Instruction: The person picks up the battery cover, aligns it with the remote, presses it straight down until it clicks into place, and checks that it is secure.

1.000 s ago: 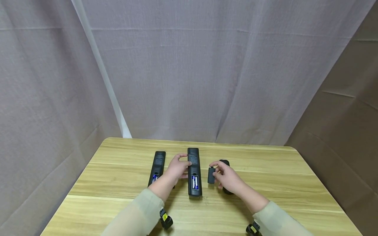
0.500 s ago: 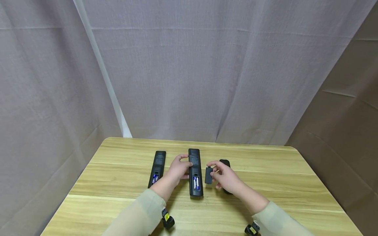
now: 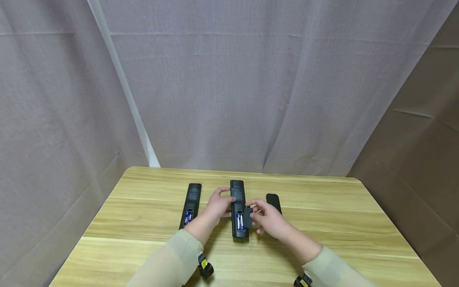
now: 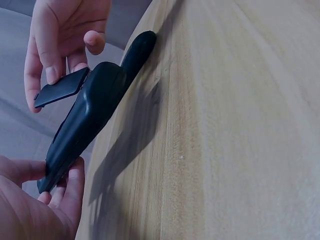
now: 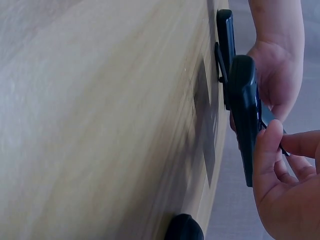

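My left hand point(image 3: 217, 205) grips a black remote control point(image 3: 237, 199) by its far half, thumb on its back face and fingers underneath. The remote's back faces up, and its uncovered compartment shows batteries point(image 3: 240, 222). In the left wrist view the remote point(image 4: 92, 115) is held off the table with its shadow below. My right hand point(image 3: 269, 218) pinches a thin black battery cover point(image 3: 248, 217) between thumb and fingers. The cover overlaps the remote's right edge beside the batteries in the head view. In the left wrist view the cover point(image 4: 62, 89) is tilted close to the remote's back.
A second black remote point(image 3: 191, 203) lies back up on the left, batteries showing in its compartment. Another black remote-like object point(image 3: 274, 201) lies on the right, partly behind my right hand. The wooden table point(image 3: 322, 223) ends at a grey curtain point(image 3: 215, 99).
My right hand has carried the battery cover leftward, from beside the remote to its right edge. The held remote has shifted slightly right with my left hand.
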